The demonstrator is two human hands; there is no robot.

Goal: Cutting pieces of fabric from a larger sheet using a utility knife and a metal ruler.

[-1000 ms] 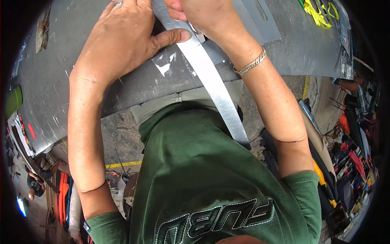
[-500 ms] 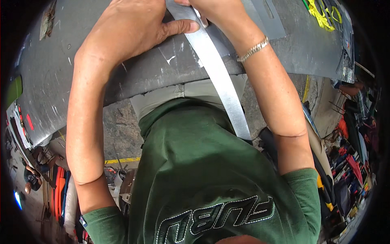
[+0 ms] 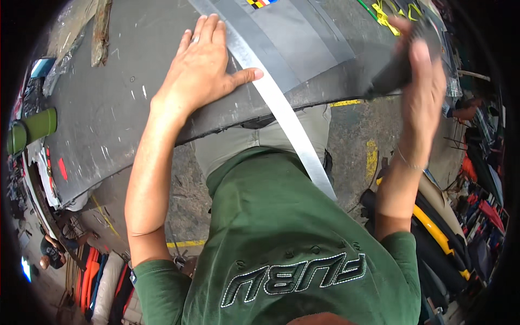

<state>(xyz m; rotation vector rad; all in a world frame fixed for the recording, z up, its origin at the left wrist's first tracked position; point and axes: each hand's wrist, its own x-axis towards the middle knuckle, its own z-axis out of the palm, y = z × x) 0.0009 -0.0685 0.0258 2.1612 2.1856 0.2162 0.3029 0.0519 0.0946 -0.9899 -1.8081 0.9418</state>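
My left hand [image 3: 201, 70] lies flat on the dark work table [image 3: 146, 116], fingers stretched out, a ring on one of them. Its thumb presses on a long metal straightedge [image 3: 281, 111], whose near end reaches past the table edge over my shirt. Along the straightedge's right side lies a grey sheet [image 3: 311, 51] with darker bands and a small colourful patch. Raised at the right, my right hand [image 3: 425, 89] is smeared by motion. Between its thumb and fingers is a dark, flat-looking piece [image 3: 392, 70], too blurred to name.
Yellow straps [image 3: 383, 19] lie at the table's far right. At the far left are a brown strip [image 3: 101, 32] and a green roll [image 3: 40, 127]. Rolls of material [image 3: 105, 287] stand below left, with more rolls [image 3: 433, 227] to the right. Another person [image 3: 51, 252] is low at the left.
My right hand has left the straightedge and swung right with a dark piece in it. My left hand has flattened out, thumb still on the straightedge. More of the grey sheet shows.
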